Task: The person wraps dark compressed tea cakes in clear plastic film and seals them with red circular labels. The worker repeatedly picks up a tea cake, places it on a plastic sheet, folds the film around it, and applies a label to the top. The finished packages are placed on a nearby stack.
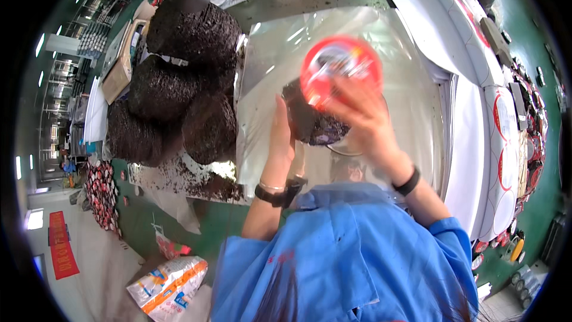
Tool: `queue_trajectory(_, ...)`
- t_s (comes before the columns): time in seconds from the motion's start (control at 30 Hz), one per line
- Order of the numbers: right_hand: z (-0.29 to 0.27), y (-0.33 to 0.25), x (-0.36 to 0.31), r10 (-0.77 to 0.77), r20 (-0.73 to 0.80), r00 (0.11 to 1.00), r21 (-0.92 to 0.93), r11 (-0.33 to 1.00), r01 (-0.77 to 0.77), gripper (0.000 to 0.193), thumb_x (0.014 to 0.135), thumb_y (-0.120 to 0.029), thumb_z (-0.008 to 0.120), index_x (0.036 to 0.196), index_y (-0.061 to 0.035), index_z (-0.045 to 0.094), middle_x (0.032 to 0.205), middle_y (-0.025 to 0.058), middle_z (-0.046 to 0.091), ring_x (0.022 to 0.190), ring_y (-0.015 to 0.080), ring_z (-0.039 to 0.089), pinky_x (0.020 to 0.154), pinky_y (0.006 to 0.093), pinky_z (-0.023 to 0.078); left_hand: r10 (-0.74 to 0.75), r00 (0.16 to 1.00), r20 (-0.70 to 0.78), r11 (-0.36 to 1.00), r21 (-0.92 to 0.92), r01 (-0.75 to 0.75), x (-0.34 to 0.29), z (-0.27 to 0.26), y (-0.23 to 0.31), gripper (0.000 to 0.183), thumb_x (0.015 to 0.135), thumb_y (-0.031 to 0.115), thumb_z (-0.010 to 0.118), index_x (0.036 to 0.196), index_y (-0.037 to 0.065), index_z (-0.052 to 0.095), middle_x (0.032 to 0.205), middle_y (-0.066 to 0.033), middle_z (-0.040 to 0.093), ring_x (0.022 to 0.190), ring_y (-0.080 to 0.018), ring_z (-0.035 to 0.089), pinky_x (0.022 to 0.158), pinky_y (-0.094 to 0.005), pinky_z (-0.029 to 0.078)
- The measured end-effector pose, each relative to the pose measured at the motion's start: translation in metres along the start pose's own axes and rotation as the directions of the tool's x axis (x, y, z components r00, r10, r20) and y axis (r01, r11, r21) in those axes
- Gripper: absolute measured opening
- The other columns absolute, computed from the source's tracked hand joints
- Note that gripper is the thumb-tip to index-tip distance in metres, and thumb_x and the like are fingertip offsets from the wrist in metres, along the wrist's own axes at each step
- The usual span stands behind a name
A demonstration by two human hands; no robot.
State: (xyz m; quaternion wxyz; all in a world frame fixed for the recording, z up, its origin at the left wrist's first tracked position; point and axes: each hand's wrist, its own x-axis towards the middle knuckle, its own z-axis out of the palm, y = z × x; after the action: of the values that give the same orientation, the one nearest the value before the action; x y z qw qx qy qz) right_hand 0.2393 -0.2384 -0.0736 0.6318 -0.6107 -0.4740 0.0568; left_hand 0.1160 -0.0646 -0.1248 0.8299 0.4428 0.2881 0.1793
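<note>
A dark brown, coarse-textured lump (322,126) stands in front of me on a sheet-covered table (411,137). My left hand (283,134) rests upright along the lump's left side, its visible fingers stretched straight. Above the lump's top and right part, my right hand (364,116) holds a round red label (341,59) with a pale picture in its middle. Both the label and the right hand are smeared by motion. The label covers part of the lump, and the right fingertips lie over the label's lower face.
Several larger dark lumps (193,30) are piled left of the sheet, with dark crumbs (190,173) before them. White sheets (468,137) and red-and-white printed packaging (500,143) lie along the right. A printed sack (170,289) stands on the floor at lower left.
</note>
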Motion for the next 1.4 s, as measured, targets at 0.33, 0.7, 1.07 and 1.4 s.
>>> queue_trajectory(0.33,0.013,0.038,0.001,0.169,0.139,0.976,-0.498,0.864,-0.078,0.069,0.086,-0.025,0.078,0.146,-0.0045,0.050,0.143,0.0224,0.056,0.138,0.0402,0.048,0.117,0.0514,0.035,0.123,0.990,-0.065,0.991,0.061,-0.119,0.003,-0.002,-0.009,0.055,0.097,0.029,0.073,0.138,0.000,0.051,0.134,-0.0118,0.061,0.121,-0.0197,0.060,0.104,-0.0353,0.047)
queue_trajectory(0.7,-0.187,0.019,-0.014,0.398,-0.462,0.793,0.608,0.793,-0.043,0.073,0.105,-0.049,0.051,0.162,-0.0131,0.024,0.147,0.0193,0.054,0.125,0.0277,0.061,0.105,0.0412,0.051,0.335,0.925,0.177,0.877,0.302,-0.375,-0.020,0.012,0.005,0.058,0.097,0.035,0.073,0.142,0.005,0.050,0.140,-0.0089,0.054,0.131,-0.0201,0.050,0.112,-0.0373,0.039)
queue_trajectory(1.07,-0.140,0.032,-0.132,0.442,0.611,0.657,-0.693,0.700,0.173,0.094,0.080,-0.045,0.080,0.159,-0.0161,0.037,0.169,0.0069,0.027,0.156,0.0319,0.021,0.128,0.0498,0.020,0.377,0.677,0.631,0.137,0.685,-0.715,-0.024,0.009,-0.025,0.084,0.071,0.046,0.091,0.137,0.007,0.056,0.141,-0.0138,0.052,0.138,-0.0393,0.043,0.116,-0.0529,0.036)
queue_trajectory(1.4,-0.140,0.028,-0.140,0.410,0.552,0.726,-0.594,0.804,-0.002,0.094,0.072,-0.038,0.088,0.151,-0.0106,0.046,0.160,0.0062,0.042,0.149,0.0363,0.031,0.121,0.0519,0.027,0.084,0.627,0.775,-0.079,0.632,-0.771,-0.021,-0.002,-0.053,0.081,0.068,0.044,0.090,0.139,0.020,0.058,0.136,-0.0072,0.052,0.135,-0.0310,0.044,0.124,-0.0571,0.019)
